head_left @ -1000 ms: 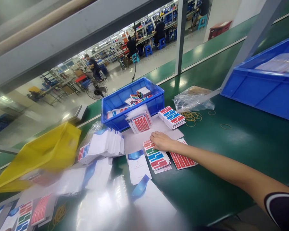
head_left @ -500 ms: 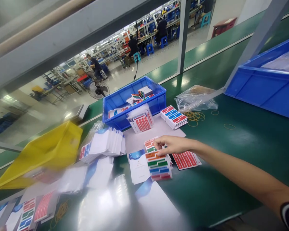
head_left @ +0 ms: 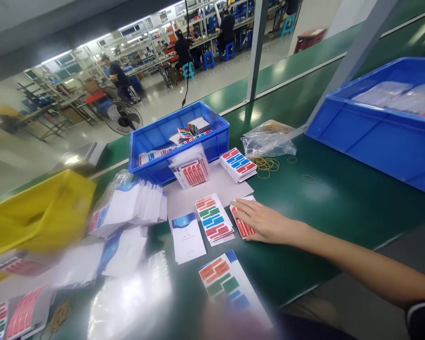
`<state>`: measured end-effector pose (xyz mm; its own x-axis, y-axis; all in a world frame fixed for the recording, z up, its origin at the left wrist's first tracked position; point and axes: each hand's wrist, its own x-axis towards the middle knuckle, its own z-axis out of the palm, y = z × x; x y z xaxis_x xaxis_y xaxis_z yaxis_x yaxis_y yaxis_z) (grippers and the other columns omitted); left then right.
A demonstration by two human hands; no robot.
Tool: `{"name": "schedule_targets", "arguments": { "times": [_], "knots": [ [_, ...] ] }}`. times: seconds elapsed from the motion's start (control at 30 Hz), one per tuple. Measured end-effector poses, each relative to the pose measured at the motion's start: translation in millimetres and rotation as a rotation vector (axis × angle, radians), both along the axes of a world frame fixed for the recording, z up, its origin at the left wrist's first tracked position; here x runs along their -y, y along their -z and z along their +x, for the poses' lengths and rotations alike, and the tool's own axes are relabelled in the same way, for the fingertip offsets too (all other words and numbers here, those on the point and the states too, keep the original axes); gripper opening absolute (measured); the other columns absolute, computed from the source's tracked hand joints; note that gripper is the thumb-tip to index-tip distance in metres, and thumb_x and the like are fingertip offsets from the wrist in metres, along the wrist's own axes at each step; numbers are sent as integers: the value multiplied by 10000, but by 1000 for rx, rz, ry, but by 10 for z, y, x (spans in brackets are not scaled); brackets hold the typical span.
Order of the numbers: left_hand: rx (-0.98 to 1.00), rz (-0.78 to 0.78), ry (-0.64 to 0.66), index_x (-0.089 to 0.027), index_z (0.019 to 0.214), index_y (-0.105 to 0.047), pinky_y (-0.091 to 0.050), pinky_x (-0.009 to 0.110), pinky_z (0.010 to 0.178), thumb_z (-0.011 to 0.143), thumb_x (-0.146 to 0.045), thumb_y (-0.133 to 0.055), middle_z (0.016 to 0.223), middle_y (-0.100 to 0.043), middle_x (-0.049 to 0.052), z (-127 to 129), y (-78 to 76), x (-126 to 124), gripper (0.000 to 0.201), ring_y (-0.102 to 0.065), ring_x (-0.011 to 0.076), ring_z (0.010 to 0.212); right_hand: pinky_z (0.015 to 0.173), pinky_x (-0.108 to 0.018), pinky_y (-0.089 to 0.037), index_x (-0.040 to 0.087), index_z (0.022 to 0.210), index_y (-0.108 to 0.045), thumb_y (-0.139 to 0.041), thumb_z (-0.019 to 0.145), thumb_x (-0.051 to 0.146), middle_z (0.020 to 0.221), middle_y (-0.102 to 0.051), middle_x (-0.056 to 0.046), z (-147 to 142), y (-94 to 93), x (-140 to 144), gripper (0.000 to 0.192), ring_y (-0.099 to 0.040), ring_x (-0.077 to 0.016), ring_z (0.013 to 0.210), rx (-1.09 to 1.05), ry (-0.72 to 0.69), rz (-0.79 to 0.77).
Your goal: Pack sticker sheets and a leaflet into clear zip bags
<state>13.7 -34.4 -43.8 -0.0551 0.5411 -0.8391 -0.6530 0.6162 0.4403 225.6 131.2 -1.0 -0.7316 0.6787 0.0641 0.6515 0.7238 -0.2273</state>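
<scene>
The right hand (head_left: 265, 221) now lies flat and open, palm down, on the red label sheet (head_left: 243, 225), which rests on the green worktop (head_left: 340, 203) near its front edge. Half a second ago the same hand had a multicoloured label sheet pinched between thumb and fingers and lifted off the stack of multicoloured label sheets (head_left: 213, 218); a second ago it was pressing on that stack. The lifted sheet is no longer in the hand. A multicoloured sheet (head_left: 217, 275) now lies on a white booklet at the very front edge of the worktop, close to the person, and this is probably the one just picked off, though the lower part of the view is too blurred to be sure. So one sheet seems to have been taken from the stack and placed, and the hand has gone on to the neighbouring red sheets just beside the stack.

The left hand is not in view.

Further back, a small blue crate (head_left: 177, 137) holds more printed sheets, with a pack of red labels (head_left: 191, 171) leaning against its front and another striped stack (head_left: 238, 164) beside it. Rubber bands (head_left: 265, 165) and a clear plastic bag (head_left: 267, 137) lie beyond. White leaflets (head_left: 131, 205) fan out toward the left edge, beside a yellow bag (head_left: 35, 212).
</scene>
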Motion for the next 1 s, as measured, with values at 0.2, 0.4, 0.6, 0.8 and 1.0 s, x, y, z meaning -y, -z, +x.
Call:
{"name": "schedule_targets", "arguments": {
  "times": [0.2,0.4,0.6,0.8,1.0],
  "knots": [
    [49,19,-57,-238,1060,-654,-586,499,716,612,-218,-741,855,-739,97,-10,27,-14,456,-675,402,904,1065,-488,-352,54,1192,-544,-656,736,142,1386,-454,-253,150,299,152,478,-388,-366,1316,132,-28,58],
    [56,11,-50,-146,1142,-604,-577,493,802,655,-185,-753,847,-742,119,17,10,-25,511,-694,369,870,990,-461,-456,64,1112,-580,-466,850,108,1327,-525,-240,143,254,185,289,-508,-325,1231,102,-59,125],
    [66,14,-43,-147,1165,-590,-586,468,789,670,-215,-764,868,-746,119,59,-17,-35,530,-695,361,874,991,-482,-465,61,1112,-583,-548,808,108,1330,-520,-253,152,274,208,310,-484,-365,1250,119,-75,161],
    [59,3,-43,-169,1117,-608,-581,481,779,650,-225,-782,848,-743,109,81,-6,-40,502,-703,357,842,985,-447,-483,81,1130,-578,-464,858,111,1316,-544,-227,219,282,214,296,-517,-317,1233,11,-84,83],
    [88,-79,-34,-139,967,-587,-551,568,744,660,-320,-778,770,-724,122,142,-19,-46,404,-708,361,720,850,-330,-556,220,1070,-603,-457,921,197,1164,-672,-80,284,206,246,210,-657,-214,1029,-162,20,-71]
  ]
}}
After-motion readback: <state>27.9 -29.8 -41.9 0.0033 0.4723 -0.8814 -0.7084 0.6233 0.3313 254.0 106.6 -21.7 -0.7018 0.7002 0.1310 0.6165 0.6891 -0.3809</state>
